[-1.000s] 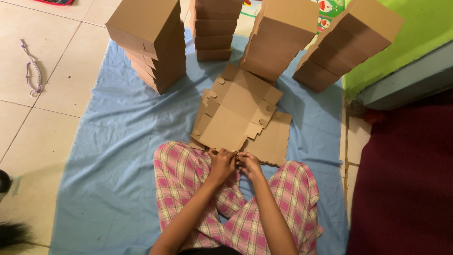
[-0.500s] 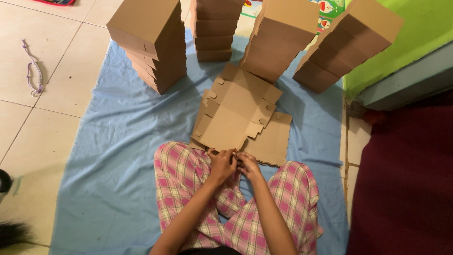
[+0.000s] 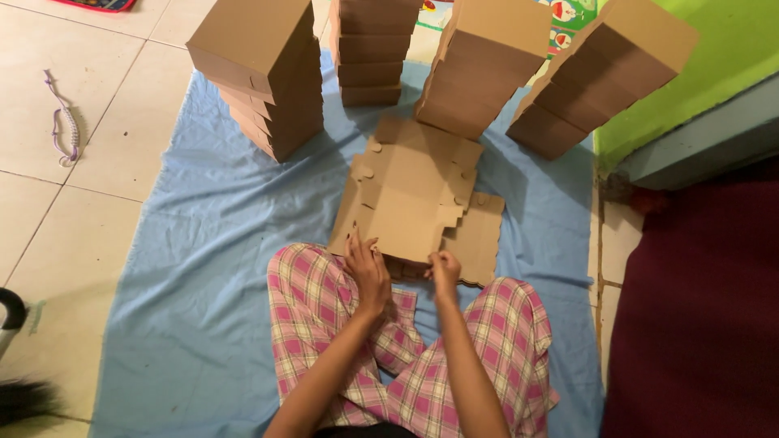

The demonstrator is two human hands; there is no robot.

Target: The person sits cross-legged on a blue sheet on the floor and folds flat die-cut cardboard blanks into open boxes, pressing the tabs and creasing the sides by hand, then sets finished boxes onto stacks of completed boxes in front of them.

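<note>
floor, far left: purple cord lying on the tiles, well apart from everything else.
mat: blue sheet under me and all the cardboard.
far row: four stacks of folded boxes — left stack, second stack, third stack, right stack leaning against the green wall.
flat blanks: pile of die-cut cardboard sheets between the stacks and my knees, near edge just beside my legs.
left hand: fingers curled over the near edge of the top sheet, pinching it — closed on the cardboard.
right hand: thumb and fingers pinched on the same near edge, just right of my left.
legs: crossed, pink plaid trousers.
right side: dark red mat on the floor.
</note>
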